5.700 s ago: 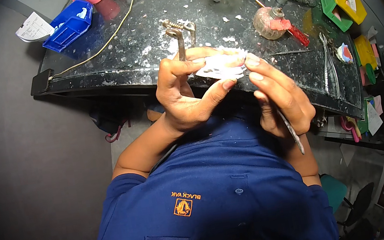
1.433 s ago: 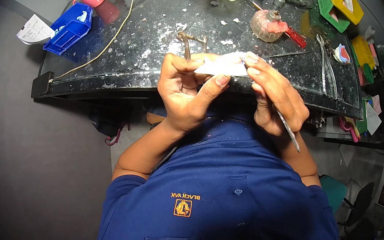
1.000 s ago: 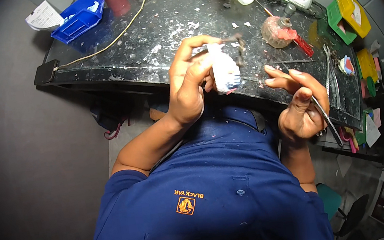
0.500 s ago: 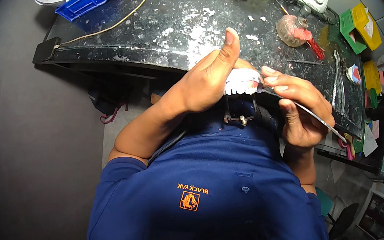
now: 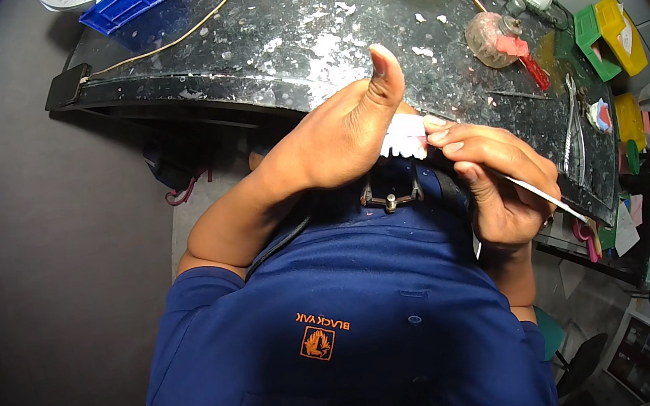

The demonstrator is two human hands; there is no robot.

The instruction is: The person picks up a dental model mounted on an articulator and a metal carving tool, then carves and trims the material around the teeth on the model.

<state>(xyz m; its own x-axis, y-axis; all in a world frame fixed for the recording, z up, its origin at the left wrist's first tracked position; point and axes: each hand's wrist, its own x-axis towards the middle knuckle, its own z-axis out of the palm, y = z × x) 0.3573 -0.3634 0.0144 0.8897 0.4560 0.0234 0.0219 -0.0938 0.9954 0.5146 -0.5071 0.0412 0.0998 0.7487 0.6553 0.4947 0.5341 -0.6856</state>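
A white dental cast (image 5: 404, 142) with a row of teeth sits just past the front edge of the bench, over my lap. My left hand (image 5: 337, 139) is closed around its left and far side, thumb raised clear of it. Below the cast shows the dark metal frame of an articulator (image 5: 392, 198), with a small brass-coloured knob. In my right hand (image 5: 505, 182) lies a slim metal hand tool (image 5: 544, 195), its shaft sticking out toward the lower right. The fingertips of that hand are at the cast's right side. The tool's working tip is hidden behind the fingers.
White crumbs litter the black bench (image 5: 262, 54). On its right stand a round glass bottle (image 5: 488, 41) with a red-handled item, long metal tools (image 5: 572, 131) and a red-and-white piece (image 5: 599, 116). Yellow bins (image 5: 619, 37) line the right; a blue tray (image 5: 131, 2) is far left.
The cast and articulator have shifted slightly left, and the cast looks turned. My right fingertips have moved left with it and now cover more of its right side.
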